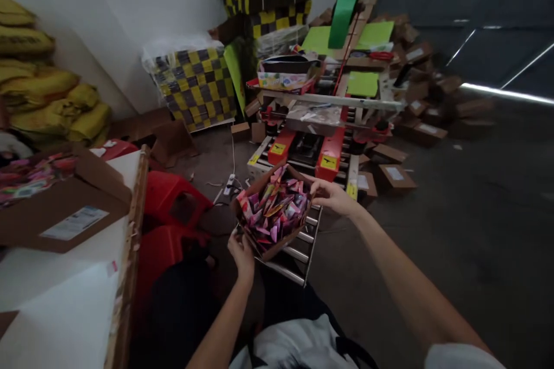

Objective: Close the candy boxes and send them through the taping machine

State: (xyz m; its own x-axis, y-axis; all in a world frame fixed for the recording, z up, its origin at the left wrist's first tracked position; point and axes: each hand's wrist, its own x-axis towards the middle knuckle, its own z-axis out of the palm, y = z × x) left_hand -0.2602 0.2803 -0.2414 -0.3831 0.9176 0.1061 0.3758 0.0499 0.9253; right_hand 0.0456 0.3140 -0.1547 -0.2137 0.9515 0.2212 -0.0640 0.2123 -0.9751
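Observation:
An open brown cardboard box point(289, 237) full of pink and multicoloured packets point(274, 209) rests tilted on the near end of a metal roller conveyor point(303, 253). My left hand point(240, 252) grips the box's near left corner, fingers curled round the edge. My right hand point(329, 192) holds the far right flap, fingers closed on the cardboard. The rollers lead up to an orange and white carton-sealing machine point(311, 144).
A white table point(64, 277) at left carries another open box point(56, 196) of packets. Red plastic stools point(173, 207) stand between table and conveyor. Small sealed cartons point(393, 176) lie scattered right of the machine. Checkered flat cartons point(197, 86) and yellow sacks point(47, 92) line the wall.

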